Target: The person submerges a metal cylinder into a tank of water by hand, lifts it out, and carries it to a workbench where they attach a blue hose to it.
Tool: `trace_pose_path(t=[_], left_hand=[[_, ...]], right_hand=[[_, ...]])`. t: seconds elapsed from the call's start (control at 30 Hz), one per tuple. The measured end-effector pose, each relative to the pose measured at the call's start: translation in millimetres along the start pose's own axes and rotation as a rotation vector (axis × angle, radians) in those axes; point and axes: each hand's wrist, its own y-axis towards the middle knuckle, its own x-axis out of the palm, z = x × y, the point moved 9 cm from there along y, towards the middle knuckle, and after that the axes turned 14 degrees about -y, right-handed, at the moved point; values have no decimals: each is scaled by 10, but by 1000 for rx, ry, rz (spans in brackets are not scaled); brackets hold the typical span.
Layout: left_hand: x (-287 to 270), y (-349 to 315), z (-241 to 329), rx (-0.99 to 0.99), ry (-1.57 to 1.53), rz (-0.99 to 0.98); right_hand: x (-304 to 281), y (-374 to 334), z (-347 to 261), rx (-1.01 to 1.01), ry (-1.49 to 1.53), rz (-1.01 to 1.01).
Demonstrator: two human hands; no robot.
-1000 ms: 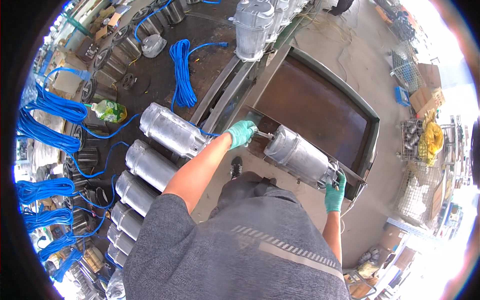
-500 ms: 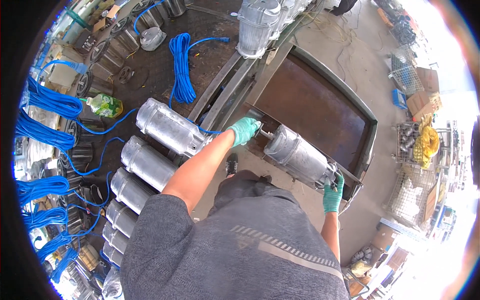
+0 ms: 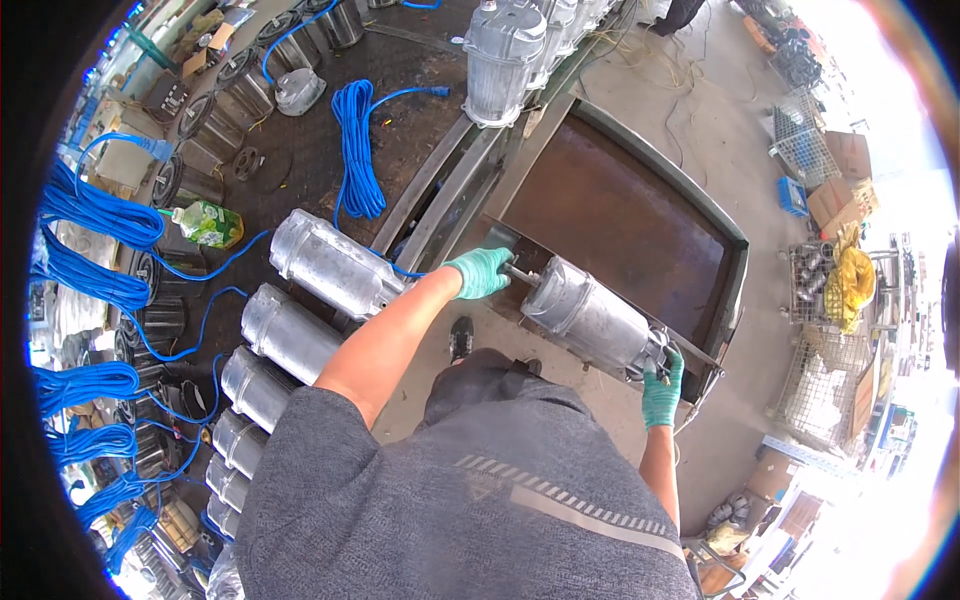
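A silvery cylindrical motor [image 3: 592, 318] lies tilted across the near edge of a metal tray [image 3: 655, 145], with a thin shaft [image 3: 522, 275] sticking out of its left end. My left hand [image 3: 482, 273], in a green glove, has its fingers closed at the tip of that shaft; the exact grip is partly hidden. At the opposite end, my gloved right hand [image 3: 662, 390] grips the motor by its bracket-like end fittings [image 3: 655, 352]. The tray's brown floor is wet-looking and stretches out beyond the motor.
Several similar motors [image 3: 335, 262] lie in a row on my left. Coiled blue cables [image 3: 358, 160] and a green-labelled bottle [image 3: 210, 224] rest on the dark bench. More housings [image 3: 503, 65] stand upright ahead. Wire baskets [image 3: 828, 370] and cartons [image 3: 838, 205] line the right side.
My left hand has shifted slightly left and down, and more of the shaft shows beside it. A dark round part seen at its fingers is no longer visible. My right hand keeps its place.
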Motion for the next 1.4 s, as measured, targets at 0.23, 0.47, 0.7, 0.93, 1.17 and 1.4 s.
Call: trace_pose_path(t=[0.23, 0.47, 0.7, 0.93, 1.17, 1.4], left_hand=[[21, -133, 146, -84, -662, -8], [-115, -189, 212, 244, -322, 159], [54, -8, -43, 101, -370, 98], [-36, -40, 43, 3, 121, 143], [129, -200, 165, -207, -1030, -174], [-24, 33, 312, -151, 308, -57]], right_hand=[[-1, -9, -29, -7, 33, -2], [55, -4, -161, -63, 32, -1], [7, 20, -168, -93, -64, -17], [-3, 36, -44, -207, -68, 28], [19, -21, -172, -151, 53, 18], [-92, -59, -113, -115, -25, 66]])
